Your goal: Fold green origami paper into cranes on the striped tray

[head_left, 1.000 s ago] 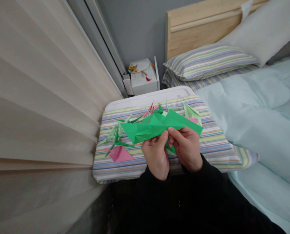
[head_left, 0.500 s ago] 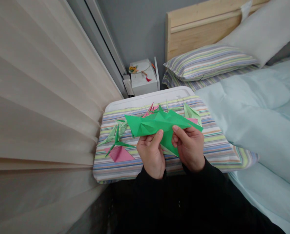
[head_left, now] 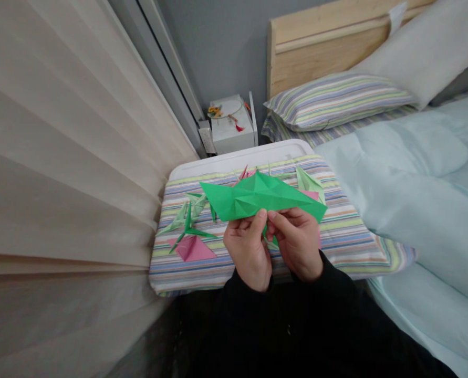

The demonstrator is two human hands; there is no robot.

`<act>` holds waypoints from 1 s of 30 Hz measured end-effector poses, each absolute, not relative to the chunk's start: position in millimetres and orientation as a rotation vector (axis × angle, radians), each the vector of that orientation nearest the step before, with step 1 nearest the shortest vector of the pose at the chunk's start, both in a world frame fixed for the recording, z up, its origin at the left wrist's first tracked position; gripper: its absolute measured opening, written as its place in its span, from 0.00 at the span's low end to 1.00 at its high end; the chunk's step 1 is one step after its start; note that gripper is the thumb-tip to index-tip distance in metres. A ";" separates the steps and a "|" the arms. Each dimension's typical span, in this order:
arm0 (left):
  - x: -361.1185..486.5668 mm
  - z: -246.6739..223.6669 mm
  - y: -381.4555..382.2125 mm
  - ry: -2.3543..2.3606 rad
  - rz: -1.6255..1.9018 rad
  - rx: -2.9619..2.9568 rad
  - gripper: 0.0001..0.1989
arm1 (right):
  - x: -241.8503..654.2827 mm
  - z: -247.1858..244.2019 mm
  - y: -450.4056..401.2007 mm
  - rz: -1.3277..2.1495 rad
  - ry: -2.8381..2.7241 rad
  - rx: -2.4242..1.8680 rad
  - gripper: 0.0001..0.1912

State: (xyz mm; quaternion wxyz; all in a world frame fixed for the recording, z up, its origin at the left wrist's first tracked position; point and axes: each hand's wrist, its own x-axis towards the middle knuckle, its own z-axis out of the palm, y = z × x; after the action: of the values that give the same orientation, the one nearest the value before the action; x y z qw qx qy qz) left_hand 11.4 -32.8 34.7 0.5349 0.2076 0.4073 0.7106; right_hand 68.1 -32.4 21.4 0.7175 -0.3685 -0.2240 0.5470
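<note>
Both my hands pinch a folded sheet of bright green origami paper (head_left: pixel 257 197) along its lower edge, thumbs in front. My left hand (head_left: pixel 248 253) and my right hand (head_left: pixel 297 244) nearly touch at the thumbs. A small green flap shows below the sheet between them. Beyond my left hand lie a dark green paper crane (head_left: pixel 188 223) and a pale green one (head_left: pixel 177 219), with a pink folded paper (head_left: pixel 192 248) just below. More pink and green folded pieces sit partly hidden behind the sheet.
The papers rest on a striped cloth (head_left: pixel 202 273) over a white tray (head_left: pixel 234 160). A beige curtain (head_left: pixel 60 157) hangs on the left. A pale blue duvet (head_left: pixel 415 184) and striped pillow (head_left: pixel 336 102) lie right, with a white box (head_left: pixel 231 131) beyond.
My hands have drawn closer together. The green sheet now lies flatter and more level, and its lower flap has mostly folded out of sight behind my fingers.
</note>
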 end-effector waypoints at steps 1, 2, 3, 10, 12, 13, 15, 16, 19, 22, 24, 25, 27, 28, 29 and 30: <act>11.4 34.4 -32.9 0.975 1.691 0.491 0.16 | 67.7 21.0 -32.1 1.209 -0.500 -0.815 0.12; 11.3 34.1 -32.9 0.980 1.688 0.489 0.17 | 67.2 20.5 -31.8 1.207 -0.509 -0.818 0.12; 11.3 33.6 -32.9 0.983 1.689 0.487 0.17 | 66.8 19.9 -31.5 1.203 -0.521 -0.823 0.12; 8.0 32.1 -30.7 0.980 1.760 0.463 0.15 | 73.0 19.6 -27.1 1.097 -0.477 -0.822 0.13; 6.9 31.7 -29.6 0.993 1.763 0.463 0.16 | 75.5 21.4 -26.2 1.077 -0.457 -0.802 0.13; 6.8 31.5 -29.3 0.999 1.758 0.473 0.16 | 75.8 22.3 -26.4 1.078 -0.451 -0.790 0.13; 7.7 31.3 -29.7 1.003 1.744 0.484 0.16 | 74.4 23.6 -27.7 1.103 -0.447 -0.773 0.13; 8.6 31.2 -30.4 0.998 1.734 0.479 0.17 | 72.8 23.8 -28.7 1.128 -0.453 -0.771 0.13; 11.9 31.0 -33.6 0.966 1.697 0.453 0.15 | 67.7 22.8 -31.4 1.226 -0.490 -0.775 0.13; 14.4 29.5 -36.0 0.945 1.681 0.466 0.14 | 66.6 21.9 -31.6 1.278 -0.497 -0.760 0.12; 15.3 27.6 -36.6 0.951 1.676 0.485 0.16 | 68.1 22.2 -31.0 1.301 -0.482 -0.753 0.12; 15.6 26.6 -36.6 0.959 1.672 0.491 0.16 | 69.1 22.7 -30.9 1.320 -0.471 -0.752 0.12; 16.1 24.8 -36.6 0.972 1.670 0.491 0.14 | 70.6 23.8 -31.1 1.365 -0.441 -0.753 0.12; 16.4 24.2 -36.6 0.976 1.671 0.489 0.13 | 71.0 24.3 -31.3 1.386 -0.426 -0.752 0.12; 16.8 23.7 -36.6 0.980 1.675 0.486 0.13 | 71.3 24.9 -31.6 1.402 -0.412 -0.751 0.12; 17.2 23.4 -36.6 0.982 1.682 0.483 0.12 | 71.5 25.3 -31.7 1.412 -0.399 -0.749 0.12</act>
State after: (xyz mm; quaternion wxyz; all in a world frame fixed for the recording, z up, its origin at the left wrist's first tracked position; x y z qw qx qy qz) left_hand 17.2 -36.6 23.4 0.5374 0.2029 0.4125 0.7070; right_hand 71.5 -31.7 25.3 0.6794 -0.3335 -0.1779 0.6289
